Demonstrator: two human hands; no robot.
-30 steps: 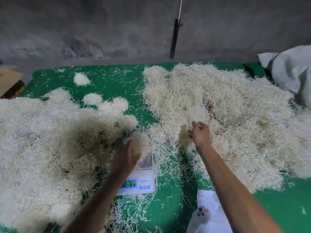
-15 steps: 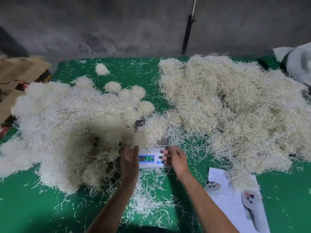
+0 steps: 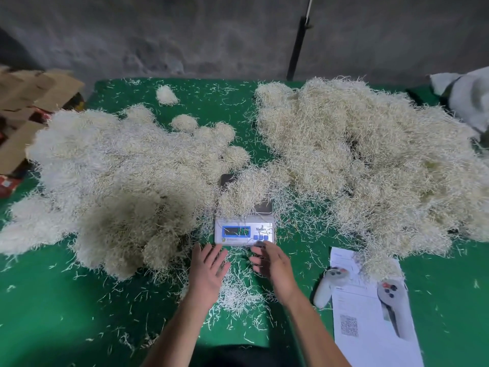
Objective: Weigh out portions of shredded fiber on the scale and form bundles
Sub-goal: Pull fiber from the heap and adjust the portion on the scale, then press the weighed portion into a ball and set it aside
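On the green-covered worktop (image 3: pixel 66 308) a small white digital scale with a blue-framed display (image 3: pixel 244 231) sits near the front centre, and a loose portion of pale shredded fiber (image 3: pixel 244 193) is heaped on its platform, covering most of it and leaving only a dark corner bare at the near right. The left hand (image 3: pixel 207 271) hovers just in front of the scale with its fingers spread and straight, holding nothing; the right hand (image 3: pixel 274 264) is beside it, fingers relaxed and apart, its fingertips close to the scale's front right corner by the blue buttons, though actual contact cannot be told. A wide mound of whitish shredded fiber with rounded clumps (image 3: pixel 113 181) fills the left side, with a few small formed bundles (image 3: pixel 166 95) lying apart behind it. A larger, yellower heap of loose fiber (image 3: pixel 370 165) covers the right side. Stray strands (image 3: pixel 238 292) litter the cloth under the wrists. At the right front lies a white printed sheet (image 3: pixel 370 327), with two pale handheld controllers (image 3: pixel 329 282) resting on and beside it.
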